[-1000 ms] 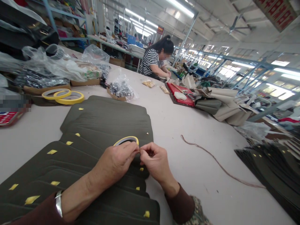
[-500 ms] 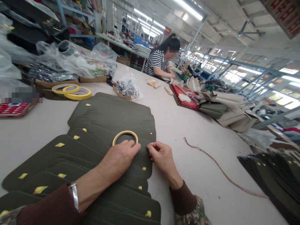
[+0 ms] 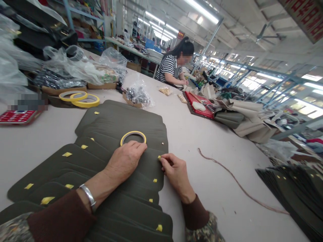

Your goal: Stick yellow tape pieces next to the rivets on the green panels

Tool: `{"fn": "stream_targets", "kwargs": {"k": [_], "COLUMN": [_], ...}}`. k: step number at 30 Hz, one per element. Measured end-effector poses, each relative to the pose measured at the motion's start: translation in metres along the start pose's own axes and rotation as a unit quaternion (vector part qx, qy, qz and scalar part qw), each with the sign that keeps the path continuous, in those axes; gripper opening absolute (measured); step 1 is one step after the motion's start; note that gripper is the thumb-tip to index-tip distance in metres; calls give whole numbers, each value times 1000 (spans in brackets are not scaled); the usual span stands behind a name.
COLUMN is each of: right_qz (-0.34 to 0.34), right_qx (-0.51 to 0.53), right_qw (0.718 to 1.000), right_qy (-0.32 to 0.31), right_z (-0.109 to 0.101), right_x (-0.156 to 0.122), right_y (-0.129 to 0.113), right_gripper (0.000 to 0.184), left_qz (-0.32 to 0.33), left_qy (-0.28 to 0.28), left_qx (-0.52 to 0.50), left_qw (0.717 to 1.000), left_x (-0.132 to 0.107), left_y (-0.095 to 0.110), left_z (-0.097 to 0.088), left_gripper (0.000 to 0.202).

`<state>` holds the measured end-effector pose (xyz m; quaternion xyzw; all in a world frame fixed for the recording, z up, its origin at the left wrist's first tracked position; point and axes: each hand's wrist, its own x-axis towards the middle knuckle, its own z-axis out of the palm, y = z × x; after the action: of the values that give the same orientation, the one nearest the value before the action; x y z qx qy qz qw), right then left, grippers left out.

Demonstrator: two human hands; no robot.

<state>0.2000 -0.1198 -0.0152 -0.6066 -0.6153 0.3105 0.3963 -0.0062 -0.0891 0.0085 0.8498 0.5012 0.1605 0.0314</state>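
Observation:
Dark green panels overlap in a fanned row across the table in front of me, with small yellow tape pieces stuck along both sides. My left hand is closed on a roll of yellow tape above the panels. At the panels' right edge, my right hand pinches a small piece of yellow tape between thumb and forefinger, against the panel. A small metal stud shows on the panel just beyond it.
Two more tape rolls lie back left, near plastic bags and a red calculator. A cord runs across the table at right. Stacked dark panels stand far right. Past a red tray a co-worker sits.
My left hand has drawn away up and to the left with the tape roll. My right hand has stayed at the panel's edge, where the yellow piece now shows at its fingertips.

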Motion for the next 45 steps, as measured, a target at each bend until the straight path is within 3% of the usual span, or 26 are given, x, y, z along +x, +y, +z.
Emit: {"fn": "stream_targets", "kwargs": {"k": [3,6,8,13,15,18,21,26,32,36,40,43,45], "right_qz": [-73,-69,-56,-39,-39,-61,-136,-250,-295,-244,-58,99,154], "right_qx": [-108,-140,-145,-106,-49,43,63,13,-102,-113,58,193,221], "right_qw": [991,987,988,983,991,997,989,968,949,961,996,976,963], "right_qy": [28,28,-3,-147,-119,-16,-2,2,53,64,39,24,10], "right_z": [5,6,3,-12,-14,-11,-6,2,7,10,12,6,-3], "right_x": [3,6,5,-6,-8,-9,-9,-9,-10,-15,-12,-3,3], "right_y": [-5,-11,-14,-16,-17,-19,-24,-29,-28,-34,-40,-33,-24], "right_gripper": [15,15,14,10,11,14,17,13,16,17,10,13,16], "left_qz": [-1,-9,-11,14,60,132,179,163,141,132,130,137,129], "left_qy": [-7,-7,-5,28,65,111,118,93,60,31,77,105,91], "left_qx": [5,7,7,-14,-47,-108,-137,-131,-135,-147,-154,-143,-116], "left_qw": [1000,1000,1000,999,995,979,967,974,979,980,976,974,981], "left_x": [2,1,0,0,-1,-5,-10,-16,-15,-13,-15,-18,-18], "left_y": [0,1,2,-4,-7,-6,-1,7,8,9,16,22,21], "left_z": [0,-1,-2,1,4,6,5,3,1,-4,-7,-5,-4], "left_gripper": [18,18,17,18,19,24,34,32,20,22,24,23,19]}}
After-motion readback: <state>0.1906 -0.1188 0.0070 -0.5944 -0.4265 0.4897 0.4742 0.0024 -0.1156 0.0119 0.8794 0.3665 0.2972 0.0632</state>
